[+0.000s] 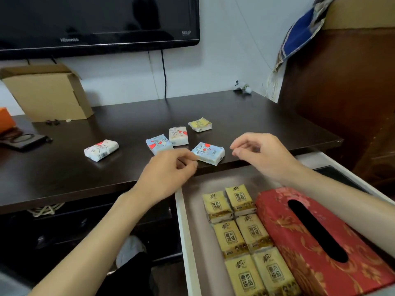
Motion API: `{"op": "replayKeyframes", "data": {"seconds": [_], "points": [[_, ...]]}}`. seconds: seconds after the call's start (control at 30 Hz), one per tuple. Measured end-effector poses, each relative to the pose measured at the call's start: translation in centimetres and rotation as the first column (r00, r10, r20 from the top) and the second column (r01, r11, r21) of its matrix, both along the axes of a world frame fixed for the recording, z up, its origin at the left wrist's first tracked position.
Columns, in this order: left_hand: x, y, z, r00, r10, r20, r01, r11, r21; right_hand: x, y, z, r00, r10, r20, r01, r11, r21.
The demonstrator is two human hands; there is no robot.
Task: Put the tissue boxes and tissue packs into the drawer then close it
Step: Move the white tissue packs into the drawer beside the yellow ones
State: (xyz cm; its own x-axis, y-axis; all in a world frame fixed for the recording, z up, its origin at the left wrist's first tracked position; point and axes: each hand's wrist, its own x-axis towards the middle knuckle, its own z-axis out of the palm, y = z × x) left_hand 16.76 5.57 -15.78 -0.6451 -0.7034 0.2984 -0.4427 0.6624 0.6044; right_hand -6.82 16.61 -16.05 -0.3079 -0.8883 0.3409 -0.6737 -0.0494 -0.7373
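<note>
The white drawer [185, 227] stands pulled out at the lower right. In it lie several yellow tissue packs [241, 233] in two rows beside a red patterned tissue box [284, 227]. On the dark table [64, 167] lie several small tissue packs: a white one [101, 150] at the left, a blue one [158, 144], a white one with hearts [178, 136], a yellow one [200, 124], and a blue one [209, 153] at the table's front edge. My left hand [168, 174] hovers just left of that pack, fingers curled and empty. My right hand [260, 155] hovers to its right, fingers apart, empty.
A black TV [96, 24] hangs on the wall above the table. A cardboard box [47, 92] stands at the back left, with an orange object [6, 122] and a dark flat item [21, 139] at the far left. A brown cabinet [342, 92] rises at the right.
</note>
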Motion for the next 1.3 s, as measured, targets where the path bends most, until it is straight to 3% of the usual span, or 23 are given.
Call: {"op": "replayKeyframes", "data": {"seconds": [0.17, 0.27, 0.33, 0.37, 0.53, 0.7, 0.87, 1.0, 1.1, 1.23, 1.3], "points": [[1.3, -6.0, 1.5, 0.983, 0.183, -0.018, -0.184, 0.979, -0.089, -0.5, -6.3, 2.5, 1.0, -0.006, -0.031, 0.009, 0.994, 0.105], [0.9, -9.7, 1.1, 0.939, 0.242, 0.243, -0.217, 0.968, -0.128, -0.9, -11.0, 2.4, 0.998, -0.021, -0.064, 0.032, 0.985, 0.171], [0.4, -11.6, 0.5, 0.868, 0.236, 0.437, -0.232, 0.971, -0.063, -1.1, -14.0, 2.1, 0.993, -0.016, -0.116, 0.044, 0.968, 0.247], [0.1, -12.2, 0.2, 0.854, 0.229, 0.466, -0.241, 0.97, -0.033, -1.2, -15.3, 2.0, 0.987, -0.005, -0.163, 0.052, 0.956, 0.288], [0.2, -13.9, -1.0, 0.861, 0.272, 0.43, -0.267, 0.961, -0.074, -2.2, -19.1, 1.0, 0.925, 0.087, -0.369, 0.096, 0.888, 0.449], [1.1, -13.2, -0.8, 0.894, 0.266, 0.36, -0.27, 0.962, -0.04, -3.8, -17.5, 1.0, 0.856, 0.088, -0.51, 0.114, 0.929, 0.352], [2.0, -10.5, -0.4, 0.936, 0.263, 0.234, -0.256, 0.965, -0.058, -4.6, -14.3, 0.7, 0.838, 0.039, -0.544, 0.099, 0.97, 0.222], [2.1, -7.1, 0.5, 0.963, 0.208, 0.171, -0.198, 0.977, -0.074, -4.6, -10.9, 1.4, 0.941, -0.005, -0.337, 0.023, 0.998, 0.051], [1.9, -3.9, 0.9, 0.982, 0.129, 0.135, -0.118, 0.989, -0.086, -4.1, -7.8, 2.6, 0.98, 0.071, -0.185, -0.066, 0.997, 0.032], [1.5, 1.6, 0.5, 0.993, -0.019, 0.118, 0.023, 0.999, -0.034, -3.3, -2.0, 3.4, 0.977, 0.173, -0.121, -0.167, 0.984, 0.053], [1.1, 4.1, -0.5, 0.985, -0.087, 0.152, 0.088, 0.996, -0.001, -2.5, 1.4, 3.2, 0.963, 0.201, -0.18, -0.193, 0.979, 0.059]]}}
